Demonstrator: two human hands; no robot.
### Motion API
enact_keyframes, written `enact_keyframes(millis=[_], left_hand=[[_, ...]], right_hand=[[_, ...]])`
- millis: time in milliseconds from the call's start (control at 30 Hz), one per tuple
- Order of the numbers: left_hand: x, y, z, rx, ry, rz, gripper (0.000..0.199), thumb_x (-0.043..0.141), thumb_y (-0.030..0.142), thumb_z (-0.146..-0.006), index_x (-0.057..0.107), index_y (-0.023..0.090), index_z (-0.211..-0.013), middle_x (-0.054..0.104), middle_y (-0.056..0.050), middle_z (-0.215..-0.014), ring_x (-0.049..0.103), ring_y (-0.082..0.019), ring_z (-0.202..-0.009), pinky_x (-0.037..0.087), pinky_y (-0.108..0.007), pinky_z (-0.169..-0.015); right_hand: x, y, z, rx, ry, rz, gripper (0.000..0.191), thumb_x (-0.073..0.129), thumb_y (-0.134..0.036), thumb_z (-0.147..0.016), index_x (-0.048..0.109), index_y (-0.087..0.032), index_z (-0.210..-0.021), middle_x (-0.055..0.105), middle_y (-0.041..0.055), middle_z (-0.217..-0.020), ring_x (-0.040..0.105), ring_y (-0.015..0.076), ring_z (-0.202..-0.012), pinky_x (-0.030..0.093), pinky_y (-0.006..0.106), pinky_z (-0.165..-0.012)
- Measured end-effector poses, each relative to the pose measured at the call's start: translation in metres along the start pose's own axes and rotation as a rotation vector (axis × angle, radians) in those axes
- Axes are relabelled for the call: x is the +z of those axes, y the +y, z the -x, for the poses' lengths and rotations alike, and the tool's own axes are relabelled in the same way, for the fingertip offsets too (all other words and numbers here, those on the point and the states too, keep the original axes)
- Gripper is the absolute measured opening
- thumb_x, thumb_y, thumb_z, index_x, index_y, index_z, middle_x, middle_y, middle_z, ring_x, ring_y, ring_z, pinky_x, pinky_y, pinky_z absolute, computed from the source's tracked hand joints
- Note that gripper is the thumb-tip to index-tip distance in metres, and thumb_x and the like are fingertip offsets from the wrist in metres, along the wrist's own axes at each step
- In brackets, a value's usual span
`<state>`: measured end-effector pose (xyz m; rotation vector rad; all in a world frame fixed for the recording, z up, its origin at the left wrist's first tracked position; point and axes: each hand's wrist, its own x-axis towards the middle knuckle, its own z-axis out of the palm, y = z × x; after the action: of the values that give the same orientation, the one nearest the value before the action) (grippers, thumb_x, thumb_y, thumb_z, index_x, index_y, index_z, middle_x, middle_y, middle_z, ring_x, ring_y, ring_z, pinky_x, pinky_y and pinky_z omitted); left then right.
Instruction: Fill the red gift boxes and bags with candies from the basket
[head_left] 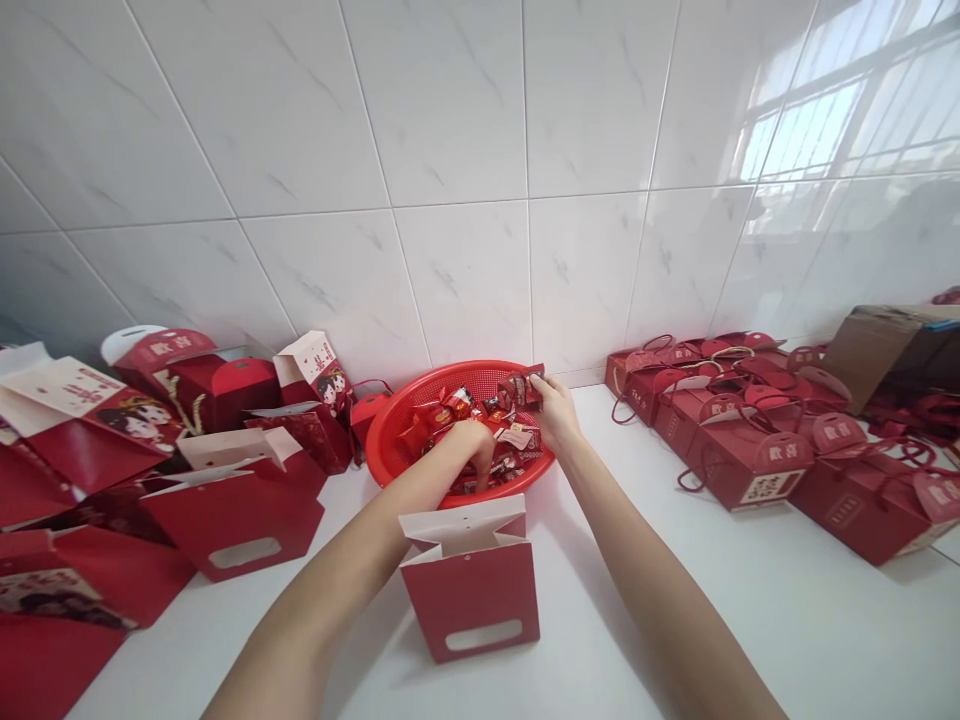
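A red plastic basket (pixel 390 468) with perforated sides stands against the wall, holding many wrapped sweets (pixel 514 437). My left hand (pixel 472 448) reaches down inside it, fingers bent together among the sweets; the fingertips and whatever they pinch are hard to make out. At the basket's right rim, my right hand (pixel 553 405) grips a dark red candy packet (pixel 525 390) between thumb and fingers. In front of the basket, between my forearms, a red paper gift box (pixel 476 590) stands upright with its white-lined top open and an oval window low on its front.
Open red gift boxes (pixel 247 500) crowd the left side of the white table (pixel 585 640). Closed red boxes with cord handles (pixel 739 450) stand in rows on the right. A brown cardboard box (pixel 874 350) is at the far right. White wall tiles (pixel 457 270) rise behind.
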<state>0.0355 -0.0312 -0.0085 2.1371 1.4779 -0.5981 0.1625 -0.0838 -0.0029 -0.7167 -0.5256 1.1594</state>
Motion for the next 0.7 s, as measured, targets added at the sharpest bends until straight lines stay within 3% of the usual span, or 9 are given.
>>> enact_keyframes(millis=[133, 300, 433, 600, 700], left_hand=[[-0.001, -0.007, 0.000, 0.057, -0.088, 0.089, 0.027, 0.088, 0.028, -0.044, 0.074, 0.018, -0.065, 0.071, -0.012, -0.065, 0.069, -0.036, -0.069, 0.056, -0.047, -0.066], [-0.009, -0.009, 0.020, 0.182, -0.062, 0.141, 0.023, 0.086, 0.023, -0.046, 0.074, 0.020, -0.066, 0.069, -0.003, -0.062, 0.065, -0.025, -0.061, 0.053, -0.035, -0.062], [-0.019, -0.007, 0.034, 0.304, 0.104, 0.254, 0.030, 0.085, 0.022, -0.045, 0.075, 0.022, -0.073, 0.065, 0.004, -0.061, 0.059, -0.018, -0.059, 0.046, -0.025, -0.056], [-0.028, -0.016, 0.035, 0.317, 0.321, 0.422, 0.035, 0.075, 0.020, -0.057, 0.073, 0.023, -0.091, 0.058, 0.007, -0.060, 0.052, -0.014, -0.053, 0.043, -0.024, -0.054], [-0.027, -0.022, 0.028, 0.321, 0.419, 0.501, 0.031, 0.075, 0.019, -0.057, 0.073, 0.022, -0.087, 0.058, 0.006, -0.057, 0.054, -0.015, -0.056, 0.043, -0.025, -0.055]], right_hand=[[0.001, 0.000, 0.001, -0.004, 0.000, 0.002, 0.017, 0.076, -0.023, -0.068, 0.060, -0.020, -0.070, 0.066, -0.0050, -0.058, 0.059, 0.0118, -0.053, 0.050, 0.023, -0.051], [0.002, 0.000, 0.001, 0.003, -0.003, 0.021, 0.015, 0.076, -0.024, -0.068, 0.061, -0.020, -0.069, 0.065, -0.0048, -0.058, 0.057, 0.0118, -0.052, 0.048, 0.024, -0.049], [0.002, -0.002, 0.002, 0.000, -0.004, 0.029, 0.013, 0.074, -0.024, -0.069, 0.062, -0.020, -0.068, 0.065, -0.0050, -0.057, 0.057, 0.0118, -0.052, 0.048, 0.024, -0.051], [0.002, -0.004, 0.004, -0.009, -0.008, 0.039, 0.014, 0.075, -0.025, -0.068, 0.061, -0.020, -0.067, 0.064, -0.0053, -0.057, 0.057, 0.0122, -0.053, 0.048, 0.024, -0.053], [0.003, -0.004, 0.004, -0.009, 0.000, 0.043, 0.014, 0.074, -0.025, -0.068, 0.061, -0.020, -0.067, 0.064, -0.0051, -0.057, 0.056, 0.0121, -0.053, 0.047, 0.024, -0.052]])
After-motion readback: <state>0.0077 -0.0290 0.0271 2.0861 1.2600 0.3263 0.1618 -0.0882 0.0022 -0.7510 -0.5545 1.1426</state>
